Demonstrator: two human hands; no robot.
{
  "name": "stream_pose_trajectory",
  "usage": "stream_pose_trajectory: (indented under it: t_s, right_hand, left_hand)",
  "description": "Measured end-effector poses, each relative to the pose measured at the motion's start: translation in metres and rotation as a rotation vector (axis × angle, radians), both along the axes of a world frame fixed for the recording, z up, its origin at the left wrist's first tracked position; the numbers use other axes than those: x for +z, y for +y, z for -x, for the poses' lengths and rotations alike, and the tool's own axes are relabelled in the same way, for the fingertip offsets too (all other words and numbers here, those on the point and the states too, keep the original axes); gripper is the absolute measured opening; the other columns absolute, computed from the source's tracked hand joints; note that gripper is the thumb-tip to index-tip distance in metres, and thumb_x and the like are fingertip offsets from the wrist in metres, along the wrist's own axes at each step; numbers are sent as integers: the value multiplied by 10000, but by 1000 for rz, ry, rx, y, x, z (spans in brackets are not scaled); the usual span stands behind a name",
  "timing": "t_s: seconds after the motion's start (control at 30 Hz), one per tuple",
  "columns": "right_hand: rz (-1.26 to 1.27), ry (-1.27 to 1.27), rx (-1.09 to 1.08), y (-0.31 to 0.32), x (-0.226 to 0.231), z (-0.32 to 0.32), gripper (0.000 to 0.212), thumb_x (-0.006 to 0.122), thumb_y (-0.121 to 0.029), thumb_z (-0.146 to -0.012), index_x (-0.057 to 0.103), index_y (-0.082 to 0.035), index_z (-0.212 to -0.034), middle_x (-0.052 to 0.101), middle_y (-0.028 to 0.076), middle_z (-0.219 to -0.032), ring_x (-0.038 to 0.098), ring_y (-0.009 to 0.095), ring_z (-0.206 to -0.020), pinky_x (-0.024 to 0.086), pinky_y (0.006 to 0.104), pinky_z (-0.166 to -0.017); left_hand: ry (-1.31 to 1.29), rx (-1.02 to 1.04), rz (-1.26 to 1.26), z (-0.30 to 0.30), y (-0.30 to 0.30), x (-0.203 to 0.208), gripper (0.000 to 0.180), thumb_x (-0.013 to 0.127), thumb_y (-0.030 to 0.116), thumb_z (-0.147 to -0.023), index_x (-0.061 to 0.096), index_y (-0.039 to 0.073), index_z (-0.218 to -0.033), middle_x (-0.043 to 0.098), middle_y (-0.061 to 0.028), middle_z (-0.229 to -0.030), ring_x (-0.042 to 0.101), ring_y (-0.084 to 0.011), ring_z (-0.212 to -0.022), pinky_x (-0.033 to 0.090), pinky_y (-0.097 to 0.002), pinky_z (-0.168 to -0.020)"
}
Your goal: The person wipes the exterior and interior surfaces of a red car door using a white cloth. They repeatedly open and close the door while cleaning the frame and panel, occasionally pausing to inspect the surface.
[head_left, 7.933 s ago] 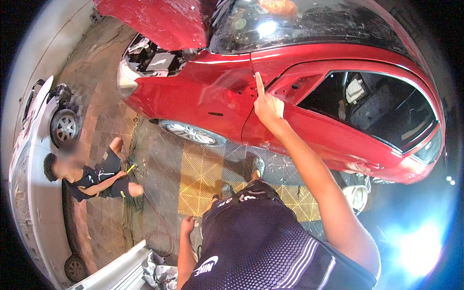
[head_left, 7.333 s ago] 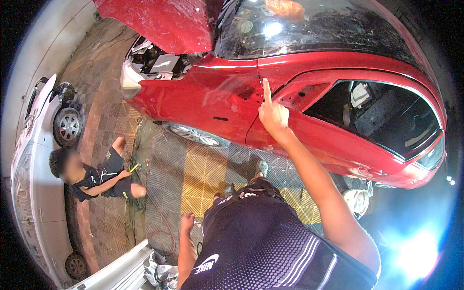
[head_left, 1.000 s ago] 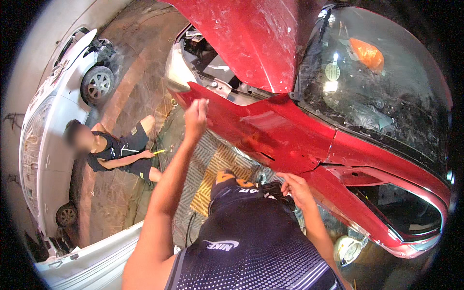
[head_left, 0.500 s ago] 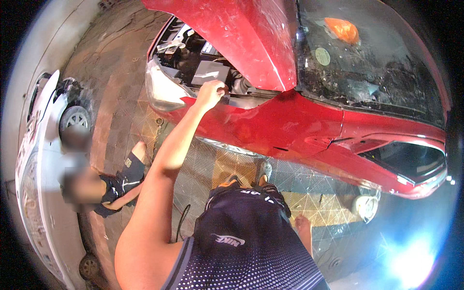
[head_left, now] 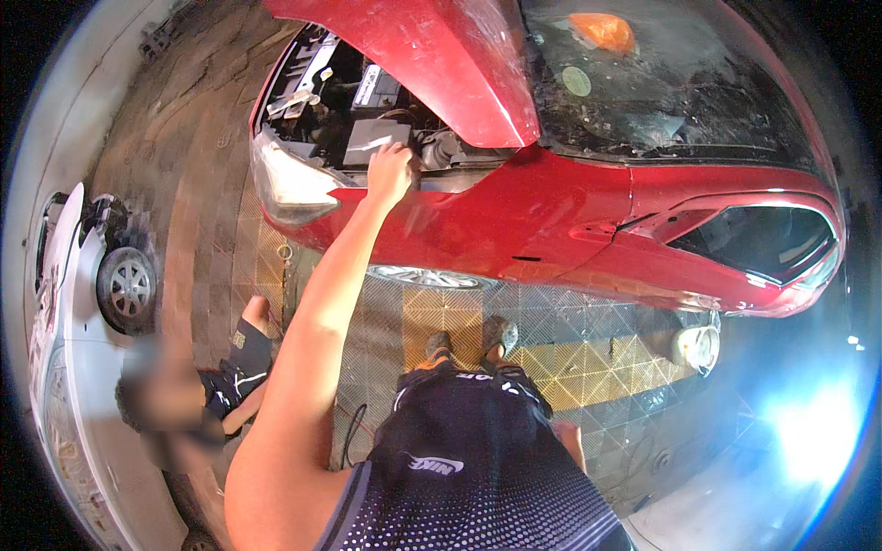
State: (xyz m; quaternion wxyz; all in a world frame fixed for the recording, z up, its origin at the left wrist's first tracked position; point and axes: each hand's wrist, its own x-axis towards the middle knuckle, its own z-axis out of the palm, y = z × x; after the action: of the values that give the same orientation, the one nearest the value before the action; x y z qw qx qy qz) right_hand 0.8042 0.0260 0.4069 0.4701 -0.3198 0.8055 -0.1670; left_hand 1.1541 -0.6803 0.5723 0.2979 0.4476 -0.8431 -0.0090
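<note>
My left hand [head_left: 392,173] reaches over the near fender of a red car [head_left: 542,216], at the side edge of its engine bay. Its fingers are curled downward beside a grey box-shaped cover [head_left: 375,138]; whatever they grip, if anything, is hidden beneath them. Above the bay, the red hood [head_left: 432,55] stands raised. On the right of my body only a bit of skin of my right arm [head_left: 570,441] shows past the dark shirt, and the fingers there cannot be made out.
A headlight [head_left: 294,184] sits at the car's front corner, and an orange bundle [head_left: 602,32] lies behind the windshield. Another person in dark shorts [head_left: 248,349] is low at the left, beside a white car [head_left: 101,367]. A white bucket [head_left: 695,349] stands right, near a bright lamp [head_left: 818,427].
My view has shifted, so the red car sits slightly higher and further left. My left hand stays at the engine bay edge, its fingers now angled more toward the grey cover.
</note>
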Motion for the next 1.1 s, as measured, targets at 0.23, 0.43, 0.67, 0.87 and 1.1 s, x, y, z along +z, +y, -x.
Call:
stream_pose_trajectory:
  t_s: [0.23,0.43,0.67,0.87,1.1]
  right_hand:
    - [104,19,-435,-38,-5,-2,210,607,-209,-872,692,-22,-910,682,61,-721,665,138,-691,527,293,-620]
    - [-180,-23,-348,15,-5,-16,219,580,-206,-881,695,-25,-927,688,62,-738,668,158,-665,527,306,-603]
    - [-347,-318,-747,68,-14,-28,216,577,-222,-866,697,-43,-880,692,64,-728,642,171,-590,488,329,-522]
    - [-122,14,-271,77,-38,-34,219,582,-218,-864,699,-35,-895,676,77,-725,600,154,-539,454,306,-466]
    - [-19,90,-313,44,4,-55,165,582,-214,-813,673,-81,-775,632,91,-636,608,252,-553,489,390,-556]
  left_hand:
    - [62,-94,-69,-10,0,-8,94,596,71,-772,634,52,-856,604,-129,-1024,558,-348,-972,478,-453,-759]
    - [-48,-36,-152,4,9,11,215,625,61,-737,666,159,-924,596,-66,-1114,533,-321,-1090,441,-457,-886]
    - [-59,106,-210,-3,12,14,169,645,133,-775,679,173,-935,623,-46,-1067,546,-299,-1069,403,-495,-873]
    - [-101,95,-196,1,-3,-7,254,605,119,-768,661,127,-1015,621,-85,-1080,539,-303,-1096,397,-499,-887]
    - [-233,-72,-277,-1,-27,2,312,602,190,-745,697,98,-1028,682,-169,-993,644,-360,-946,505,-439,-790]
